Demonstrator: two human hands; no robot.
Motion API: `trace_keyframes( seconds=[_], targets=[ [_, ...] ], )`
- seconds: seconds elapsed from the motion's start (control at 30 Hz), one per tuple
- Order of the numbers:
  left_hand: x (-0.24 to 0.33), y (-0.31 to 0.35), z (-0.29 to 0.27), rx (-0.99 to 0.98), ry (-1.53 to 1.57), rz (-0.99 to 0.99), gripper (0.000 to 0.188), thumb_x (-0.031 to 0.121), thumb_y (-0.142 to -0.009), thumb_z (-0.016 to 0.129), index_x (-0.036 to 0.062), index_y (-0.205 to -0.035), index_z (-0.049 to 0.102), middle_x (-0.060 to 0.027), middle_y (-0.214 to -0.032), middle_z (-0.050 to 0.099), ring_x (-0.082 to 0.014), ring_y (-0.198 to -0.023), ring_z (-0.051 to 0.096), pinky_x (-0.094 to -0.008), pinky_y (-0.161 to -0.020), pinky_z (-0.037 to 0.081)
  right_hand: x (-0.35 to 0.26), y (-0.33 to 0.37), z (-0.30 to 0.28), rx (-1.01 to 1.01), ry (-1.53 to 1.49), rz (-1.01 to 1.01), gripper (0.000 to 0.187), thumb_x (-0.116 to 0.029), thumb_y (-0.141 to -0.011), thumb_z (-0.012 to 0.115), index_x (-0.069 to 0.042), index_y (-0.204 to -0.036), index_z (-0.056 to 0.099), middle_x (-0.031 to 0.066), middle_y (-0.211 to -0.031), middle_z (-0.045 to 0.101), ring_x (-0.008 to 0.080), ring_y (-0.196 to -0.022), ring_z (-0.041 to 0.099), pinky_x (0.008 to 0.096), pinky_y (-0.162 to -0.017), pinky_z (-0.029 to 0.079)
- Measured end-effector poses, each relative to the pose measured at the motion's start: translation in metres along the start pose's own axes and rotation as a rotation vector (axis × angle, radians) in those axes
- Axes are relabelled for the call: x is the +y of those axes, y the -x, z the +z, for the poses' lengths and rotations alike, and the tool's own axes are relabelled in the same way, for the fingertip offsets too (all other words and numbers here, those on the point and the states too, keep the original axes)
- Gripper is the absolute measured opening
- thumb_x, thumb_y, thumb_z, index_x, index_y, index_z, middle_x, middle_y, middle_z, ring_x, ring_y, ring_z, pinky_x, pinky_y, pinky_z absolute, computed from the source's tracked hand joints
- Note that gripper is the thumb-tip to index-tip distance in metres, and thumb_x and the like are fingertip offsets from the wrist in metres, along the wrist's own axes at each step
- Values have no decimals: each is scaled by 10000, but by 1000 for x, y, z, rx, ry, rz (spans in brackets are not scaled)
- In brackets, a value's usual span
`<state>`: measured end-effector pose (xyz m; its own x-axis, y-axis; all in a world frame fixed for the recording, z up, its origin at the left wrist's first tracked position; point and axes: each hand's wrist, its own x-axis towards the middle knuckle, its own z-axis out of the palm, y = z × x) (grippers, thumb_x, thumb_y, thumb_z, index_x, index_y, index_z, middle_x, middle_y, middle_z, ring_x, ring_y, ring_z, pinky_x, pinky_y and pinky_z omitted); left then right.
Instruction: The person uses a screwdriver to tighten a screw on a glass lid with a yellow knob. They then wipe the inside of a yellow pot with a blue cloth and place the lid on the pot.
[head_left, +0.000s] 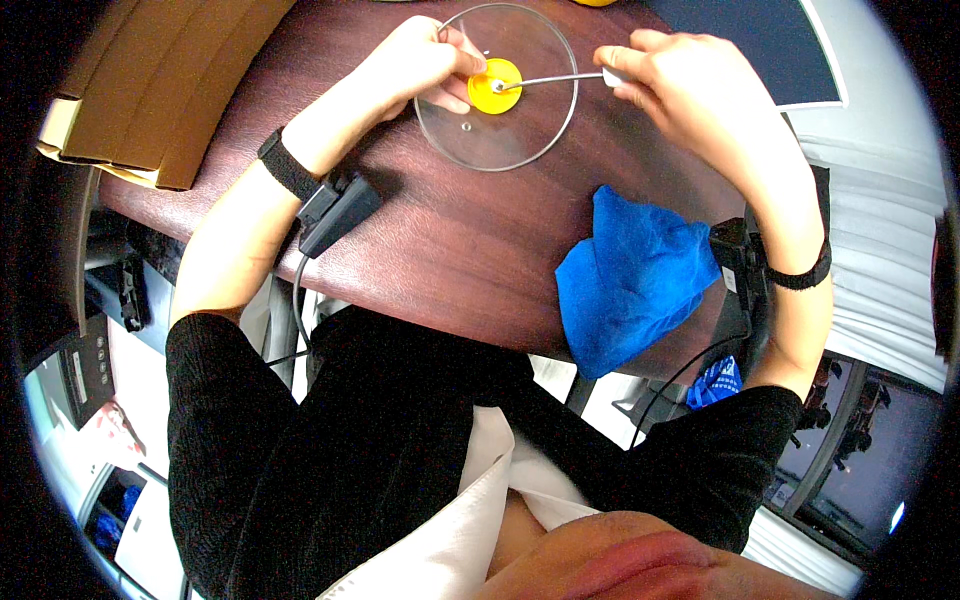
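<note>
A round clear glass pot lid [540,135] with a thin metal rim is at the far side of the brown table. A yellow round knob piece [488,102] sits at its middle. My left hand [425,65] grips the lid from the left, its fingertips against the yellow piece. In my right hand [680,85], the fingers are closed around the pale handle of a screwdriver [560,78]. Its metal shaft points left, and the tip meets a small metal screw [498,87] in the centre of the yellow piece. The rest of the handle is hidden in my palm.
A crumpled blue cloth [635,275] lies near the table's right front edge. At the far left stands a cardboard box [190,80]. A dark panel with a white border [750,45] is at the far right. Black devices with cables are strapped to both wrists.
</note>
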<state>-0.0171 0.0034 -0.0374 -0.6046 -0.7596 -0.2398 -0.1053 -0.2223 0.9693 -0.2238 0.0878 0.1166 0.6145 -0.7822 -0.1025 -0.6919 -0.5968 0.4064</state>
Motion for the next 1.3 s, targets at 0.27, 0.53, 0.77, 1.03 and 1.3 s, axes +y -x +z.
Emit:
trace_keyframes(
  seconds=[0.27,0.53,0.77,1.03,1.3],
  targets=[
    [-1,-1,3,18,-18,-18,150,114,-864,600,-21,-915,643,-103,-846,670,-149,-668,659,-254,-586,582,-1,10,13,-130,-301,177,219,-256,-884,553,-82,-958,664,184,-778,650,341,-780,646,452,-716,516],
    [-2,-2,3,34,-29,-15,166,134,-862,612,-20,-917,639,-111,-851,674,-149,-684,658,-258,-597,581,-29,17,6,-268,-734,529,243,-242,-880,561,-41,-934,688,214,-817,652,385,-826,635,431,-732,512],
    [2,1,2,26,-44,-40,184,145,-864,610,-14,-951,641,-102,-887,676,-145,-742,655,-254,-613,574,-40,24,3,-90,-564,438,262,-268,-879,576,-21,-848,658,229,-768,635,391,-787,634,457,-721,508],
    [-1,-2,-1,1,-76,-39,176,145,-863,606,16,-974,651,-81,-909,679,-132,-744,636,-258,-617,555,-19,29,-1,-85,-227,319,263,-404,-900,523,-193,-995,647,89,-816,684,277,-786,674,441,-634,521],
    [-8,-9,-7,-39,-93,-58,181,158,-858,618,18,-969,652,-71,-907,679,-121,-753,633,-242,-597,542,-22,29,6,-26,-205,219,217,-332,-884,563,-160,-991,639,89,-823,665,285,-759,666,435,-629,519]
  ],
)
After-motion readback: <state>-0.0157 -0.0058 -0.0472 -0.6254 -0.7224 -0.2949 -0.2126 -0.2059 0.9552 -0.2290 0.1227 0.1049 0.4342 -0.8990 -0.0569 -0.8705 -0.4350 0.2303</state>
